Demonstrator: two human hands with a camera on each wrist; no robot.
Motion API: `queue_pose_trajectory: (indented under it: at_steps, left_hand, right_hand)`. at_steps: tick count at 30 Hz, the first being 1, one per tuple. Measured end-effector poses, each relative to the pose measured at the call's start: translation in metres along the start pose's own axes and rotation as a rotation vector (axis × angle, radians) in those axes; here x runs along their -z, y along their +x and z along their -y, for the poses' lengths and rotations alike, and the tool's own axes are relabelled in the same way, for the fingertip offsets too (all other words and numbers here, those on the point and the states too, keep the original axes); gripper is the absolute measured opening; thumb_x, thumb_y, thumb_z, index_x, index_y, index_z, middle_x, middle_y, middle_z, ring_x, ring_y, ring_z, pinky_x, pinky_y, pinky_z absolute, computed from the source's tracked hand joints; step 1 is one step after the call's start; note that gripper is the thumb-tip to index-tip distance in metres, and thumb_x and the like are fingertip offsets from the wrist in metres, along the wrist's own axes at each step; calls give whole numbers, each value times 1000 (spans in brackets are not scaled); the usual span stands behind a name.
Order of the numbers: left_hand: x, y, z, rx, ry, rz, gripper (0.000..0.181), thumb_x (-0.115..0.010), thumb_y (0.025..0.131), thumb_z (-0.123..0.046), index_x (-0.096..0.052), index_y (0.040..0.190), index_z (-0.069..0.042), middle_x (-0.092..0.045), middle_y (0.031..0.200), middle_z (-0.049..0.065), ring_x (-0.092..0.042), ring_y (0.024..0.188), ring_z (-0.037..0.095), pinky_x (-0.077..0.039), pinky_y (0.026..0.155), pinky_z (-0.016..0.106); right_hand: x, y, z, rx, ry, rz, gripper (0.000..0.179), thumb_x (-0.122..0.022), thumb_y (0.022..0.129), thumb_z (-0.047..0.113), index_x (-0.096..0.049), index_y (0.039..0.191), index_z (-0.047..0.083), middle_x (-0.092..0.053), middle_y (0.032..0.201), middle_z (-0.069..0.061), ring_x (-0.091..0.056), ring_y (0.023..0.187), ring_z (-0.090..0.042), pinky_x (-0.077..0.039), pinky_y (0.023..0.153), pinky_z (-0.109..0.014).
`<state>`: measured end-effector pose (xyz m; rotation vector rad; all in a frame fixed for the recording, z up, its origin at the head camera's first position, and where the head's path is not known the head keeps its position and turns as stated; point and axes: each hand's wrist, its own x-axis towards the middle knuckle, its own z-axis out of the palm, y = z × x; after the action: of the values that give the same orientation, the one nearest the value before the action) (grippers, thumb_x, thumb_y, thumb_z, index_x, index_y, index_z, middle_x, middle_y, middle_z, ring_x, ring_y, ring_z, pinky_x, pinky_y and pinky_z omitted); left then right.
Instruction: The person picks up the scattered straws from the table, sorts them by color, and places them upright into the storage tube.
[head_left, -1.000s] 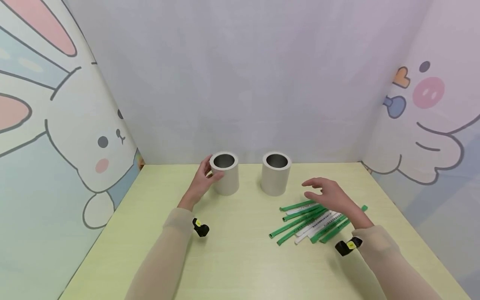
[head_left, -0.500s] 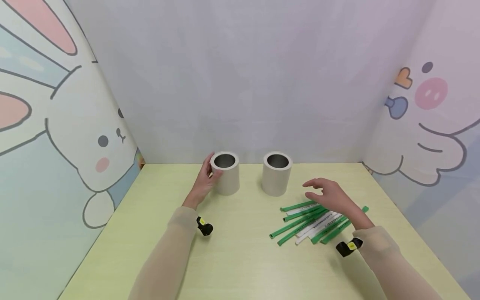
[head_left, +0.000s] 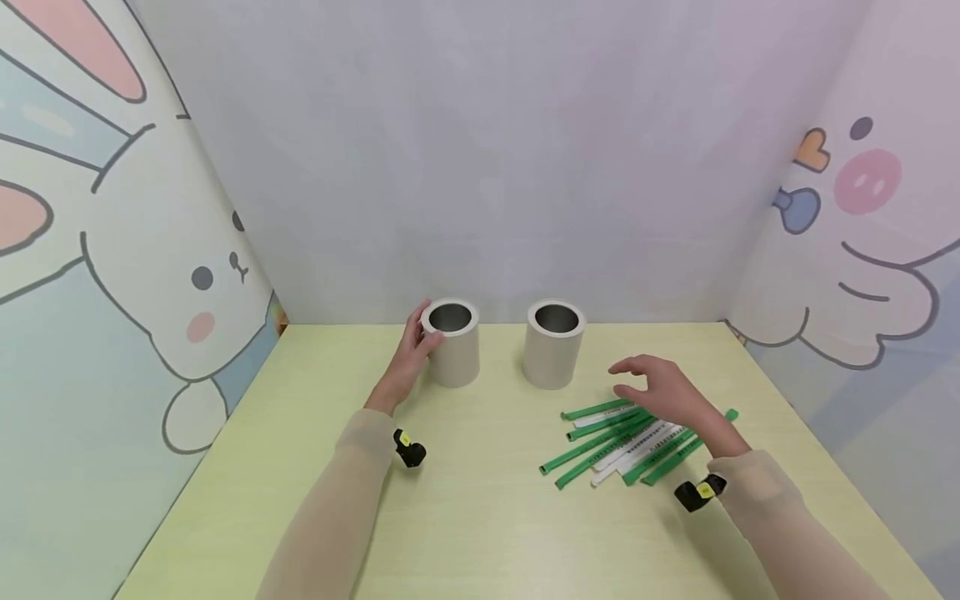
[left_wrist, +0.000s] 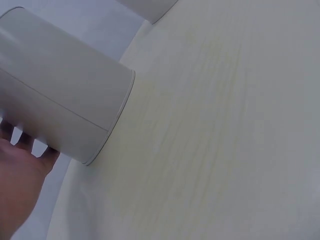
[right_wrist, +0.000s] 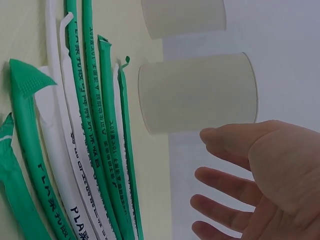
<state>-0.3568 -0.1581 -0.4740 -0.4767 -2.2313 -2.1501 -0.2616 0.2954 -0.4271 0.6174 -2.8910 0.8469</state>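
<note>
My left hand grips the left white cylindrical container from its left side, thumb at the front, fingers reaching behind. In the left wrist view, several fingertips touch the wall of that container. The container stands upright on the table, its dark inside showing. To its right is a matching container, untouched. My right hand hovers with thumb and fingers apart, holding nothing. Beneath and beside it lies a loose pile of paper-wrapped straws, green and white; my hand and wrist hide part of it.
The pale table runs back to a plain light curtain just behind the containers. Side panels with a cartoon rabbit and a cartoon pig enclose the left and right.
My left hand has closed in slightly around the left container, its thumb now up near the rim. The right hand, containers and straws stay put; the head view shifts a little.
</note>
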Motion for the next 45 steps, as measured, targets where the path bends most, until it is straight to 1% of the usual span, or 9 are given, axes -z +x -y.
queue_pose_trajectory:
  at_steps: [6,10,15,20,25,31,35,38,45]
  left_hand:
    - [0,0,-1,9,-38,26,71,-56,111,-32,-18,170,-35,-25,174,7,-17,162,27,-17,128,63]
    - [1,-1,0,12,-49,26,71,-56,110,-32,-18,170,-37,-25,174,5,-17,163,28,-17,129,62]
    - [1,0,-1,9,-77,22,72,-58,110,-28,-20,170,-34,-29,173,7,-23,161,28,-19,129,59]
    - [2,-1,-4,9,-91,25,73,-60,109,-25,-21,170,-31,-30,172,10,-26,160,30,-22,129,58]
    - [3,-2,-5,15,-78,20,73,-62,109,-26,-22,170,-34,-31,171,9,-26,160,35,-23,128,59]
    - [4,-3,-4,18,-70,11,73,-61,109,-26,-22,170,-34,-30,172,10,-24,160,37,-24,128,60]
    - [5,-4,-2,19,-66,11,72,-60,110,-27,-22,170,-33,-28,173,11,-21,161,38,-23,127,61]
    - [6,-3,-1,15,-65,17,72,-59,110,-28,-21,171,-33,-27,173,10,-18,162,37,-22,128,61]
    - [4,-3,-2,6,-72,36,69,-56,111,-31,-21,170,-35,-27,173,7,-21,162,28,-21,128,60]
  right_hand:
    - [-2,5,0,35,-109,122,34,-76,99,13,-71,131,3,-71,128,-17,-64,119,-44,-54,98,-61]
    - [-8,13,0,67,-171,197,33,-77,97,12,-73,129,3,-73,124,-15,-67,115,-40,-56,96,-57]
    - [-13,21,0,108,-220,243,27,-78,96,7,-76,123,3,-75,117,-12,-71,109,-35,-59,92,-53]
    - [-18,27,-2,89,-240,278,18,-76,96,4,-79,114,8,-76,109,-7,-71,101,-28,-60,87,-49]
    - [-23,29,-6,86,-267,275,14,-79,94,3,-81,105,12,-74,100,-2,-68,91,-21,-59,82,-45]
    - [-26,33,-5,56,-273,293,11,-79,94,5,-78,95,16,-73,95,5,-63,86,-13,-57,81,-43]
    - [-27,34,-6,79,-282,291,11,-79,95,5,-76,93,16,-72,93,6,-61,83,-12,-56,79,-40]
    - [-27,32,-7,124,-290,253,13,-79,95,4,-75,93,16,-71,93,6,-60,81,-11,-55,76,-38]
    - [-23,30,-7,255,-280,90,18,-81,92,2,-73,94,18,-70,92,7,-60,80,-8,-56,73,-34]
